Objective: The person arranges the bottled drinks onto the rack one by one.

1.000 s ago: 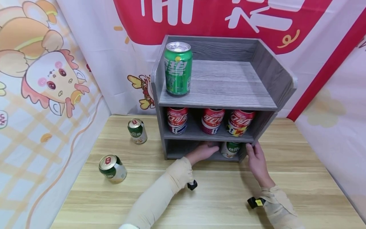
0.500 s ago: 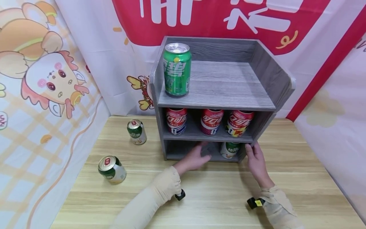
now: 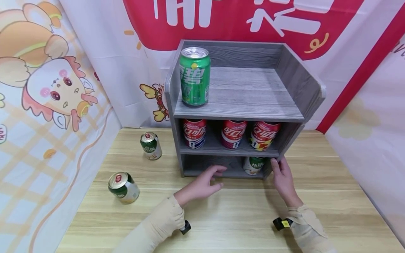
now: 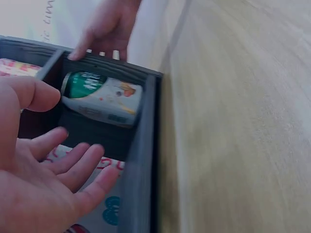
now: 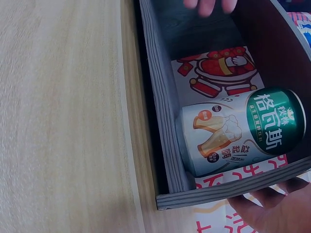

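My left hand [image 3: 202, 182] hangs in front of the bottom compartment of a grey wooden shelf [image 3: 253, 93], fingers loosely spread and holding nothing. In the left wrist view its fingers overlap the compartment's opening. One green-and-white kvass can [image 5: 243, 128] stands inside that compartment, against the right side panel. My right hand [image 3: 283, 177] touches the outside of this panel low down, with the thumb at its front edge. Two more kvass cans, one nearer [image 3: 124, 188] and one farther [image 3: 150, 146], stand upright on the table left of the shelf.
Red cola cans, one at left [image 3: 194, 133], one in the middle [image 3: 233, 134] and one at right [image 3: 264, 136], stand on the middle shelf. A green soda can [image 3: 195, 76] stands on top at the left. Printed cloth [image 3: 57, 70] hangs around the wooden table [image 3: 240, 218].
My left hand has drawn back from the kvass can in the bottom compartment, toward the left and nearer to me. The right hand stays at the side panel.
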Motion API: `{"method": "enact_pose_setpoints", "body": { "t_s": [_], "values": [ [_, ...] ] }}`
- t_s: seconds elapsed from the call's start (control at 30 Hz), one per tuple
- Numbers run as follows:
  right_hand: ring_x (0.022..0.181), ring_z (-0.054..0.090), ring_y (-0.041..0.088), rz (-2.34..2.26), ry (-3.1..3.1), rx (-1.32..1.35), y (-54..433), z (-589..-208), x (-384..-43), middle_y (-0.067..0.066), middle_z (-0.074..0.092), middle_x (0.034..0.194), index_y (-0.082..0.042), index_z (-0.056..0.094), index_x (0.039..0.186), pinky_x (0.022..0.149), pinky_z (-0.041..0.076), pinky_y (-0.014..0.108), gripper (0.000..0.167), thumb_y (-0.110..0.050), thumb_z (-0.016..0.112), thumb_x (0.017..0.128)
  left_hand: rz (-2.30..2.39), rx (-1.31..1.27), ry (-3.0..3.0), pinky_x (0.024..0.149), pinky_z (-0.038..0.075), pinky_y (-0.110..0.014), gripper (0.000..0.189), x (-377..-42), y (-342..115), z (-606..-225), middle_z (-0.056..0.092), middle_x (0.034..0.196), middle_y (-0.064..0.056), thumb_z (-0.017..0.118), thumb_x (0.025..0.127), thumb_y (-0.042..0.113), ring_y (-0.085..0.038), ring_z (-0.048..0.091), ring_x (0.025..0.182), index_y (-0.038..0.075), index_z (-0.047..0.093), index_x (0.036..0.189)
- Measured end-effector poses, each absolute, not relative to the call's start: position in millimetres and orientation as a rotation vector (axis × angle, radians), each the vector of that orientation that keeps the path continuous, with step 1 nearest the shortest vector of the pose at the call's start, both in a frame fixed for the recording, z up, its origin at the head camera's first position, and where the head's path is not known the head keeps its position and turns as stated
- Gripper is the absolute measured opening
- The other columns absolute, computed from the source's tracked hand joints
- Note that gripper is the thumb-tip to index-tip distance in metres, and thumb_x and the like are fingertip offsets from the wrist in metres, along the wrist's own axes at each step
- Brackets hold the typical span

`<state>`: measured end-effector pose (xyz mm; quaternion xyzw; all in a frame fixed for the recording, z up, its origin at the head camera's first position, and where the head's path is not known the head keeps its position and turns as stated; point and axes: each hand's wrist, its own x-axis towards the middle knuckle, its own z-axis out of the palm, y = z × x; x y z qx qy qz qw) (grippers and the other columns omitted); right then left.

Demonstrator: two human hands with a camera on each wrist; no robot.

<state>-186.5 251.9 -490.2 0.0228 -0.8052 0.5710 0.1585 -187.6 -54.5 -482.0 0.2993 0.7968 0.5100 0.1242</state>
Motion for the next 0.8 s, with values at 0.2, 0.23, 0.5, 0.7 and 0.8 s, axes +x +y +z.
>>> {"method": "enact_pose_setpoints", "body": {
  "t_s": [0.2, 0.23, 0.5, 0.7, 0.8],
  "values": [
    [0.133, 0.038, -0.001, 1.626, -2.296, 0.069, 252.9, -490.8, -187.2, 0.015, 0.044, 0.155, -0.005, 0.036, 0.157, 0.102, 0.034, 0.006, 0.048, -0.020, 0.041, 0.111, 1.484, 0.959, 2.269, 0.105, 0.050, -0.051, 0.036, -173.7, -71.7, -469.3, 0.061, 0.135, -0.014, 0.063, 0.099, 0.006, -0.032, 0.058, 0.124, 0.003, 0.059, 0.134],
    [0.133, 0.039, -0.001, 1.628, -2.296, 0.068, 253.1, -491.1, -187.5, 0.015, 0.044, 0.154, -0.005, 0.036, 0.157, 0.102, 0.034, 0.005, 0.048, -0.020, 0.041, 0.111, 1.478, 0.968, 2.270, 0.104, 0.050, -0.051, 0.035, -171.4, -75.2, -467.6, 0.061, 0.135, -0.012, 0.063, 0.099, 0.007, -0.030, 0.058, 0.124, 0.003, 0.060, 0.134],
    [0.134, 0.041, 0.004, 1.633, -2.313, 0.059, 251.4, -489.3, -187.1, 0.015, 0.044, 0.155, -0.007, 0.036, 0.157, 0.100, 0.036, 0.005, 0.049, -0.023, 0.041, 0.111, 1.442, 0.978, 2.291, 0.107, 0.049, -0.044, 0.033, -155.2, -111.9, -456.6, 0.062, 0.136, -0.006, 0.062, 0.102, 0.016, -0.018, 0.056, 0.127, 0.007, 0.061, 0.133],
    [0.139, 0.039, 0.011, 1.641, -2.313, 0.051, 251.6, -489.6, -187.0, 0.015, 0.043, 0.156, -0.008, 0.035, 0.158, 0.103, 0.034, 0.006, 0.049, -0.023, 0.042, 0.111, 1.431, 0.989, 2.348, 0.105, 0.051, -0.041, 0.030, -142.9, -147.2, -447.5, 0.065, 0.130, -0.001, 0.060, 0.104, 0.020, -0.017, 0.059, 0.122, 0.011, 0.062, 0.132],
    [0.139, 0.038, 0.010, 1.644, -2.308, 0.053, 251.8, -489.5, -186.7, 0.015, 0.043, 0.156, -0.008, 0.036, 0.157, 0.104, 0.034, 0.006, 0.049, -0.023, 0.042, 0.111, 1.471, 0.985, 2.410, 0.105, 0.051, -0.041, 0.029, -136.3, -164.3, -443.8, 0.066, 0.130, 0.000, 0.061, 0.103, 0.017, -0.018, 0.061, 0.121, 0.013, 0.062, 0.132]
  ]
}}
